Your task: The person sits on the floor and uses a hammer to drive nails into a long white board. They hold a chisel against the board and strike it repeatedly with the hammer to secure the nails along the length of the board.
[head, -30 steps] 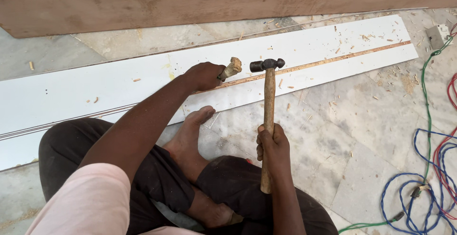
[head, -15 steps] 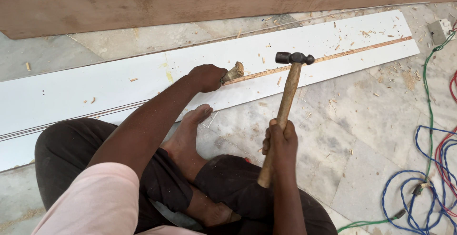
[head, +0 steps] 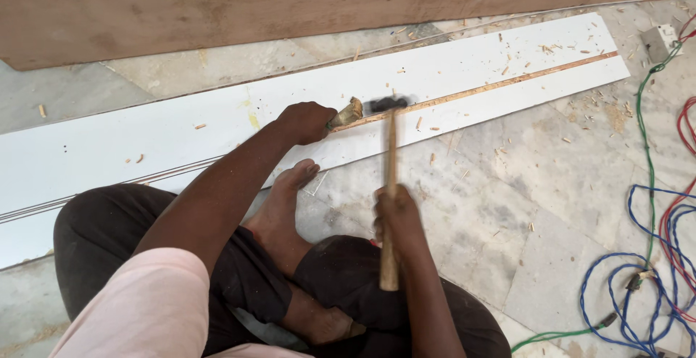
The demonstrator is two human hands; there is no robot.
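Left hand (head: 304, 122) is gripping a chisel (head: 346, 114) on the white board (head: 145, 140); right hand (head: 399, 217) is clutching a hammer (head: 390, 184) just right of it.

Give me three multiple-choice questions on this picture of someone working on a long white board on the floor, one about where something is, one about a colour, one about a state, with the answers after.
1. Where do the coiled cables lie?
A. on the white board
B. on the floor at the right of the view
C. across the person's lap

2. What colour is the hammer handle?
A. pale wood
B. red
C. black

3. How is the chisel held?
A. lying loose on the floor
B. gripped in the left hand, its tip at the groove in the white board
C. gripped in the right hand

Answers:
1 B, the blue, red and green loops sit on the stone floor at the right edge.
2 A, the shaft is light bare wood under a dark head.
3 B, the left hand closes round it at the groove, while the right hand grips the hammer.
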